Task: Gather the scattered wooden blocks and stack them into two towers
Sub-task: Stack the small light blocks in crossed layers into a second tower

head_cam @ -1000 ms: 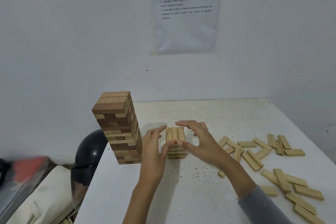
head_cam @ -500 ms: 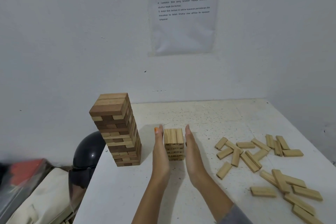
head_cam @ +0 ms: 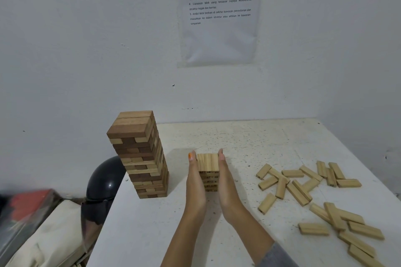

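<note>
Two flat hands point(head_cam: 195, 182) press pale short tower point(head_cam: 207, 165).

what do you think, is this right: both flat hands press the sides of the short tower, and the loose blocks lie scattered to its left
Not quite. The head view shows the loose blocks scattered to the right of the short tower; it is the tall tower that stands on its left. The rest holds: the left hand and right hand press flat against its sides.
</note>
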Demonstrator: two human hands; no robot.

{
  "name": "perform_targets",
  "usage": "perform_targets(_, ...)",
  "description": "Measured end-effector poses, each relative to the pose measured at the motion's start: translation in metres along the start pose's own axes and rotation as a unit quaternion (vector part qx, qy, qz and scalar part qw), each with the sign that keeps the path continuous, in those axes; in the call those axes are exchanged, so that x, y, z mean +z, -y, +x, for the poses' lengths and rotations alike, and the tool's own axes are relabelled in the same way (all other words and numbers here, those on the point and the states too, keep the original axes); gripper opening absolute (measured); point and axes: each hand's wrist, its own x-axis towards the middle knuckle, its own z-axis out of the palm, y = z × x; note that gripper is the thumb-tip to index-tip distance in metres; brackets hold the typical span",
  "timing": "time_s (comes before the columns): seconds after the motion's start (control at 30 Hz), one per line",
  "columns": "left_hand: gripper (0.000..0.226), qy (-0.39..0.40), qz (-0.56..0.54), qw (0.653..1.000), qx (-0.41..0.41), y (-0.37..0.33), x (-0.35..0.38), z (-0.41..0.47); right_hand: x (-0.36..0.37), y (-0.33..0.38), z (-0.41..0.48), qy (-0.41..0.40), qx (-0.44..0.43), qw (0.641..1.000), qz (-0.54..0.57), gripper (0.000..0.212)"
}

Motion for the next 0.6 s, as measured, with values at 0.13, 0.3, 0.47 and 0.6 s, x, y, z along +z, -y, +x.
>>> perform_targets(0.13, 0.046, 0.016, -0.003, 1.0, -0.002, 0.0035, -0.0022, 0.0043, 0.004, -0.0005, 0.0005, -0.001, 0.004, 1.0, 0.004, 0.079)
perform_targets(0.3, 0.025, 0.021, 0.002, 1.0, -0.005, 0.0023, -0.002, -0.0004, -0.0015, 0.0027, -0.0016, -0.01, 0.014, 1.0, 0.021, 0.043)
perform_targets(0.47, 0.037, 0.03, -0.011, 0.999, -0.003, 0.0051, -0.0024, 0.0007, 0.0024, 0.0058, -0.0071, -0.019, 0.006, 0.999, 0.028, 0.017)
perform_targets(0.6, 0.033, 0.024, -0.001, 1.0, 0.01, 0.0064, -0.0024, -0.0005, 0.0015, 0.0062, -0.0067, -0.01, -0.005, 0.999, 0.051, 0.029)
